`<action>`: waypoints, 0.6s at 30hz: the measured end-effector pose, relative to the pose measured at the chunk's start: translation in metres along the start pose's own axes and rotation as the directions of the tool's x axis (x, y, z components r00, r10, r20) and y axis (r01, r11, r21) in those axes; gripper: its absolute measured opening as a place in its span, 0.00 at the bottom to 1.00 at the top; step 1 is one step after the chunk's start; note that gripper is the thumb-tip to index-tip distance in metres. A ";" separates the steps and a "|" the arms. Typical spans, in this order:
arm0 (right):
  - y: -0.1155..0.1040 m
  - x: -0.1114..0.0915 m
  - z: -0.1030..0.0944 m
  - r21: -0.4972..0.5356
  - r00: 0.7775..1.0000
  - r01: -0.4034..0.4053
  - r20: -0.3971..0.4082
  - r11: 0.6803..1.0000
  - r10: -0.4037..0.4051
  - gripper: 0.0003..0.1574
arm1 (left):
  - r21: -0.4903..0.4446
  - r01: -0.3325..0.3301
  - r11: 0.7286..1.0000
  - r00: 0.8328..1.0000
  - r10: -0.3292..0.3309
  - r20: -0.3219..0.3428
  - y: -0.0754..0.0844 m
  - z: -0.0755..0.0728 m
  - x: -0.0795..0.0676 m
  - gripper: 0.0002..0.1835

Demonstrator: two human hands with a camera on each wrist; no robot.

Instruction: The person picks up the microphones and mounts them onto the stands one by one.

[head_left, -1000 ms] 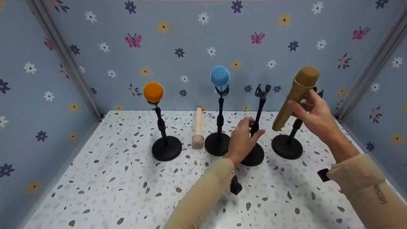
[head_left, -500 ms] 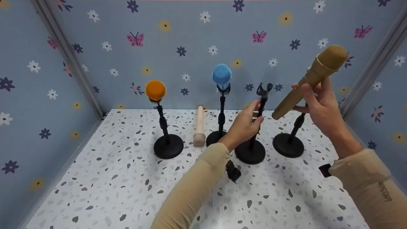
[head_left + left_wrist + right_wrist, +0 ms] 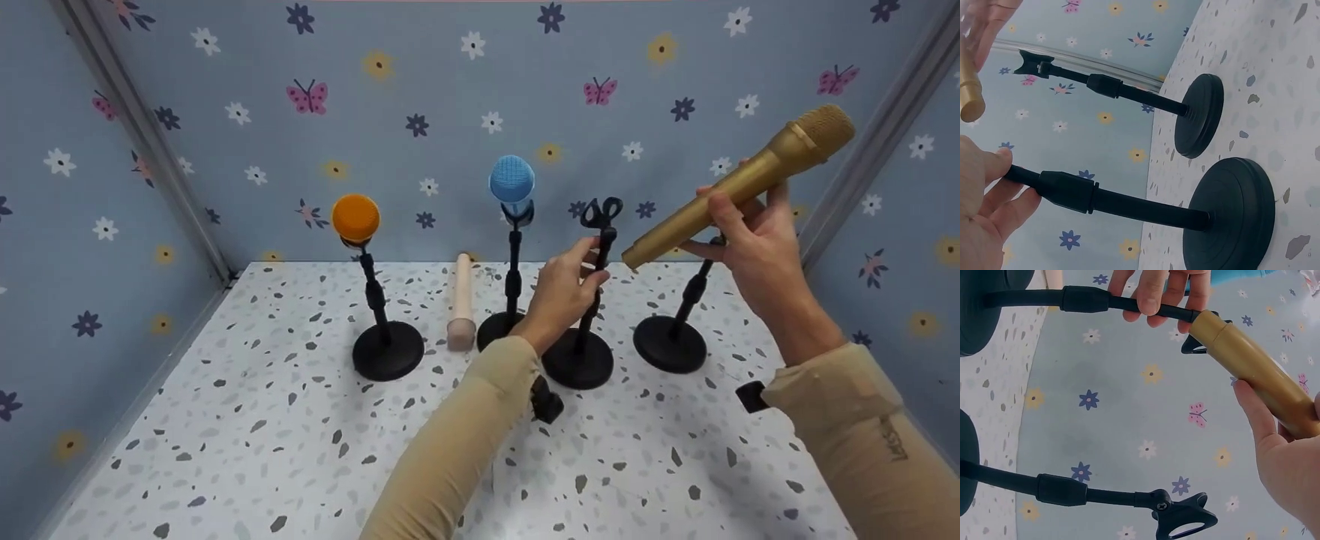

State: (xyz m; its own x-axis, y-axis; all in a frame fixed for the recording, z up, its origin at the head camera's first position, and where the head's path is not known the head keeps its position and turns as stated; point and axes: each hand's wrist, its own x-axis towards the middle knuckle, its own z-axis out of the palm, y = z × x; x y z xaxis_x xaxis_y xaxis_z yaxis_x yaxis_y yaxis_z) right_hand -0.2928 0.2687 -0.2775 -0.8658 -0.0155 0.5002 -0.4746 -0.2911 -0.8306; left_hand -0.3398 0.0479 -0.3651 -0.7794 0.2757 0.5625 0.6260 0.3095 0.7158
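My right hand (image 3: 765,240) grips a gold microphone (image 3: 739,184) by its handle, held slantwise in the air with the head up to the right. Its tail end is close to the empty clip (image 3: 602,213) of a black microphone stand (image 3: 579,361). That stand's upper pole is pinched between the thumb and fingers of my left hand (image 3: 562,292); the left wrist view shows the grip on the pole (image 3: 1024,176) above the collar. Farther right is another black stand (image 3: 671,345) with no microphone; its clip is partly hidden by my right hand in the head view.
An orange microphone (image 3: 355,218) and a blue microphone (image 3: 511,180) sit on black stands to the left. Between them a pale pink microphone (image 3: 462,307) lies on the speckled table (image 3: 300,442). A flowered wall (image 3: 450,90) closes the back.
My left hand has moved up the pole and now pinches it higher. The gold microphone has risen and tipped further sideways, its head swinging to the right.
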 end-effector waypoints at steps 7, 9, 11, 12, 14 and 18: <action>-0.004 0.002 0.013 -0.033 0.996 0.091 -0.019 0.995 -0.091 0.41 | 0.024 0.011 1.000 0.999 -0.011 0.030 -0.002 -0.004 0.000 0.19; -0.004 0.004 0.018 -0.052 0.992 0.123 -0.010 0.991 -0.124 0.40 | 0.047 0.017 0.999 0.999 -0.019 0.035 -0.003 -0.006 0.000 0.18; -0.005 0.005 0.023 -0.068 0.989 0.149 0.006 0.986 -0.149 0.40 | 0.063 0.025 0.998 0.999 -0.028 0.036 -0.003 -0.007 0.000 0.18; -0.005 0.006 0.025 -0.075 0.987 0.162 0.015 0.984 -0.161 0.40 | 0.068 0.029 0.997 0.999 -0.032 0.037 -0.003 -0.007 0.000 0.18; -0.007 0.007 0.027 -0.084 0.983 0.186 0.030 0.979 -0.184 0.40 | 0.066 0.029 0.997 0.999 -0.032 0.039 -0.002 -0.006 0.000 0.17; -0.014 0.011 0.027 -0.128 0.978 0.210 0.048 0.969 -0.205 0.41 | 0.048 0.022 0.999 0.998 -0.025 0.063 0.003 0.000 0.003 0.18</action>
State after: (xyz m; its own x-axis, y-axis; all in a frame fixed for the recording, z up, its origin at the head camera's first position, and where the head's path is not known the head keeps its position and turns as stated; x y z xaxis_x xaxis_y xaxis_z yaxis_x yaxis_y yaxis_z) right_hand -0.2912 0.2471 -0.2541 -0.7414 -0.0009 0.6710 -0.6620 -0.1629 -0.7316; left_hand -0.3402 0.0492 -0.3618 -0.7919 0.3247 0.5172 0.6091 0.3586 0.7074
